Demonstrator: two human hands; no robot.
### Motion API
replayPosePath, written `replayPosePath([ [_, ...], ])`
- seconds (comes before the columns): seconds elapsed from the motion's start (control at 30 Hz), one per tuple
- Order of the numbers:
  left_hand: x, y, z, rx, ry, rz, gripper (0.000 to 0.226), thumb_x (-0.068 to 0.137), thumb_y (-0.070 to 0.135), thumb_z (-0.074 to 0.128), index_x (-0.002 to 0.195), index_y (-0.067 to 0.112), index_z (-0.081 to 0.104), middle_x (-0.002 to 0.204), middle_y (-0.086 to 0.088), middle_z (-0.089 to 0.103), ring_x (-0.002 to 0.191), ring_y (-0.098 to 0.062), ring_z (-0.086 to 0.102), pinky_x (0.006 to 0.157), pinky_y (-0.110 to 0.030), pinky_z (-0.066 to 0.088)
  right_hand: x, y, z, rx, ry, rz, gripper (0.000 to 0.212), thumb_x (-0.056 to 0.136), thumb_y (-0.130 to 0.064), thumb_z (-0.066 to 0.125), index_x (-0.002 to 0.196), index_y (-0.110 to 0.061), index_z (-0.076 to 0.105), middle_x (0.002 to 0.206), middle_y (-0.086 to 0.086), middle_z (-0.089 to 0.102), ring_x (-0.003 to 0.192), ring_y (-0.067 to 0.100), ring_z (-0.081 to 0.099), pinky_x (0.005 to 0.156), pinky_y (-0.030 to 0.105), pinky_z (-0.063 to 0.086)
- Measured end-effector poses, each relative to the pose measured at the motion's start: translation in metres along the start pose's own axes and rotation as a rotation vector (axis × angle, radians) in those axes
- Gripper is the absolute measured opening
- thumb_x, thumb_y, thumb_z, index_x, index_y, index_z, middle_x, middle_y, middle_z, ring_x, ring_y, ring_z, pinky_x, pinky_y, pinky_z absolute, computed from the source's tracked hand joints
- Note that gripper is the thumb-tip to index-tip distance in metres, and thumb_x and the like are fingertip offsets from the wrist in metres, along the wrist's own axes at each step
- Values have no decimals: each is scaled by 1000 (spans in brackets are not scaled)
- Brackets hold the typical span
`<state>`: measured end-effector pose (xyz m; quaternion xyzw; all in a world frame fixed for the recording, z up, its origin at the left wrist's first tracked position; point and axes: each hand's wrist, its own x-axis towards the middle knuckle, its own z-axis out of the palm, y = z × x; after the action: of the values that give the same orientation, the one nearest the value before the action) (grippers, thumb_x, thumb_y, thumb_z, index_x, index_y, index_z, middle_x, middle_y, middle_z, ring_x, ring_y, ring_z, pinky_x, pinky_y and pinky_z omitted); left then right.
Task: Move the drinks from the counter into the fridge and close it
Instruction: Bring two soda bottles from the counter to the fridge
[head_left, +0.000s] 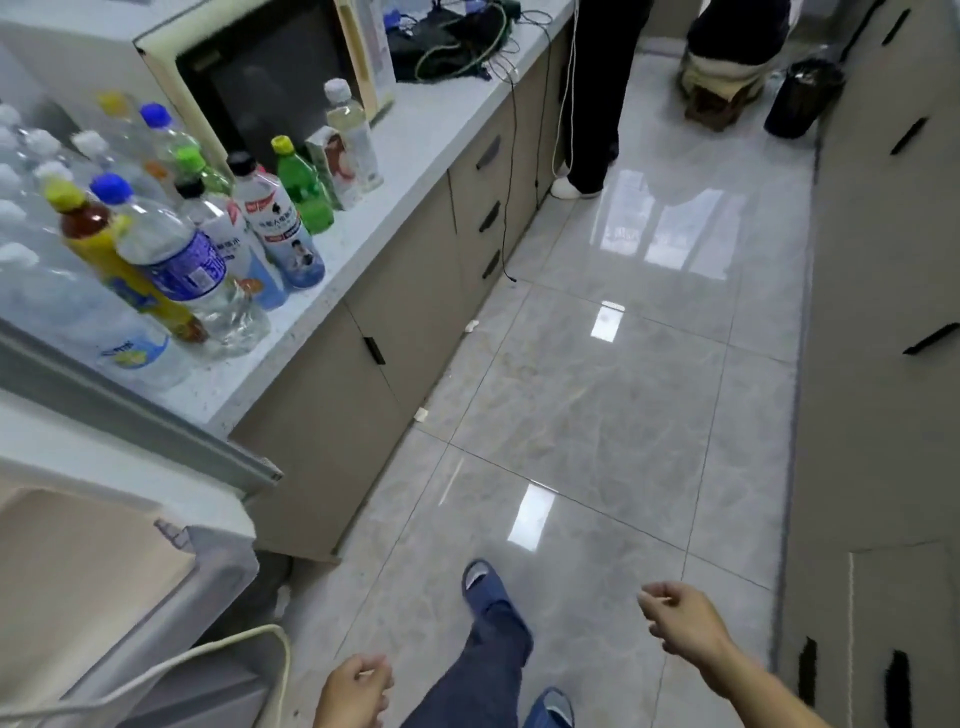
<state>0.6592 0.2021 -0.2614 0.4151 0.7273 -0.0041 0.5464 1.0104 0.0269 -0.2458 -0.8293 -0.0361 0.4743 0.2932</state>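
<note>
Standing at far left, partly cut by the frame: the open fridge (104, 545), pale interior showing low beside the counter (415, 150); crowding the counter's near end, well apart from both hands: the drinks, all upright; clear water bottles (31, 218) blurring into the left edge; leaning in front, a yellow-labelled tea bottle (119, 270) touching a blue-capped water bottle (176, 260); just beside these, a black-capped bottle with a pale blue label (280, 228), then a green bottle (304, 189), a small carton (332, 166) and a white-capped pale bottle (356, 140) near the microwave (260, 78). Judging handling: looking full, so moderately heavy; thin plastic walls likely giving under a squeeze; smooth labels possibly slick; gripping round the mid-body or the stiffer shoulder under the cap seeming safest; taking the carton across its flat sides, gently; lifting front-row bottles first to avoid toppling neighbours standing so close. Hanging low over the tiled floor (597, 389): left hand (356, 691), fingers loosely curled, holding nothing; further right, right hand (680, 618), fingers half bent, likewise gripping nothing.
</note>
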Motion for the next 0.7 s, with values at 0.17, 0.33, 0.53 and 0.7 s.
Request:
replayPosePath([
  [0.17, 39, 39, 15, 0, 97, -13, 22, 83, 4, 71, 61, 5, 69, 68, -16, 72, 69, -29, 67, 74, -33, 50, 68, -76, 3, -98, -60, -51, 8, 90, -15, 68, 89, -8, 66, 68, 4, 59, 55, 17, 51, 51, 23, 37],
  [0.33, 79, 108, 16, -108, 81, -86, 24, 87, 14, 65, 70, -2, 71, 57, -11, 66, 50, -21, 58, 58, -24, 43, 114, -149, -3, -209, -119, -24, 13, 88, -13, 67, 79, -7, 61, 60, 5, 46, 46, 17, 41, 47, 19, 29],
  [0.53, 107, 207, 20, -288, 75, -81, 19, 92, 22, 55, 83, 10, 65, 66, -5, 64, 58, -19, 55, 56, -23, 43, 160, -238, -3, -306, -134, -54, 18, 88, -12, 70, 76, -1, 62, 57, 9, 51, 50, 20, 45, 51, 23, 31],
  [0.7, 122, 257, 20, -416, 104, -64, 18, 92, 23, 55, 87, 11, 68, 63, 0, 67, 56, -15, 57, 55, -23, 45, 200, -299, 4, -446, -143, -99, 19, 85, -9, 71, 74, 0, 59, 53, 11, 53, 48, 19, 46, 51, 25, 36],
])
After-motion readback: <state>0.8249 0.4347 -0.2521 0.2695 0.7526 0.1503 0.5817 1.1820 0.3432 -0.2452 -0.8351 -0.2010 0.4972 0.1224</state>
